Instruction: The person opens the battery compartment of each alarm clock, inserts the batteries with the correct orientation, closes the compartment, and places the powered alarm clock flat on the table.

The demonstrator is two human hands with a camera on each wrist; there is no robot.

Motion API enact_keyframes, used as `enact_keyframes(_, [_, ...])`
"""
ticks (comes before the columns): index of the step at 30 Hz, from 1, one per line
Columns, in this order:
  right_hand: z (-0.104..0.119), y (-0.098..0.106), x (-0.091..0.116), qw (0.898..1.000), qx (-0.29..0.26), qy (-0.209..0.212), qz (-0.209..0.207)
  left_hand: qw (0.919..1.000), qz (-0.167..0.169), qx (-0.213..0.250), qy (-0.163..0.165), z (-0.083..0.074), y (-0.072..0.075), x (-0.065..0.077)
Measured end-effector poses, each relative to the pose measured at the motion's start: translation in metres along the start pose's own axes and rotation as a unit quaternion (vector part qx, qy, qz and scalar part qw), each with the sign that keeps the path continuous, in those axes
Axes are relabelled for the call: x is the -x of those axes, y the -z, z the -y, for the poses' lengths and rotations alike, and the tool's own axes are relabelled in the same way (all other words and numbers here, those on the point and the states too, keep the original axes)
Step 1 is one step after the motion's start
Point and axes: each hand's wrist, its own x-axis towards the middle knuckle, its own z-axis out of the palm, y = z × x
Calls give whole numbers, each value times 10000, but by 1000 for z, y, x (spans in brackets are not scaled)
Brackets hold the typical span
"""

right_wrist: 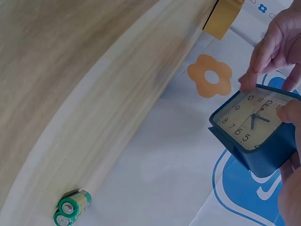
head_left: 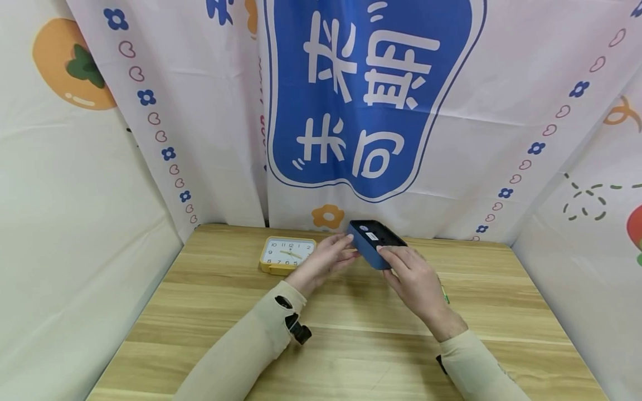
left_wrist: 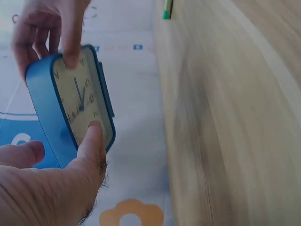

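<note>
A blue alarm clock point(head_left: 371, 248) is held tilted above the back of the table, its black back turned up in the head view. My right hand point(head_left: 413, 278) grips its right end, with the thumb on the dial side in the right wrist view. At the other end is my left hand point(head_left: 326, 259), its fingers around the clock's edge. The left wrist view shows the pale dial of the blue clock point(left_wrist: 77, 101), one left fingertip against it. On the table, just left of my left hand, stands a yellow alarm clock point(head_left: 289, 250).
Green-ended batteries point(right_wrist: 73, 207) lie on the wooden table point(head_left: 366, 345), partly hidden behind my right hand in the head view. Printed white cloth point(head_left: 225, 167) hangs along the table's back edge, with more cloth at both sides.
</note>
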Motion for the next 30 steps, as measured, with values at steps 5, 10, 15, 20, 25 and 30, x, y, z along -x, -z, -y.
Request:
enact_keyframes(5, [1,0,-1,10000,-34,62,18,9997,59,242,81,1,-8,2])
enact_keyframes(10, [2,-3,-3,9996,-46,290,-10,9988,-29,472,84,2,-13,2])
enact_keyframes(15, [5,-8,-3,9984,98,551,-60,9982,-74,602,19,4,-16,1])
enact_keyframes(20, [5,-10,-2,9978,192,635,-56,9980,-220,581,79,4,-17,1])
enact_keyframes(25, [6,-10,-2,9975,198,677,67,9981,-284,538,104,3,-16,2])
enact_keyframes(30, [8,-8,-2,9982,122,510,305,9981,-360,488,56,0,-14,3])
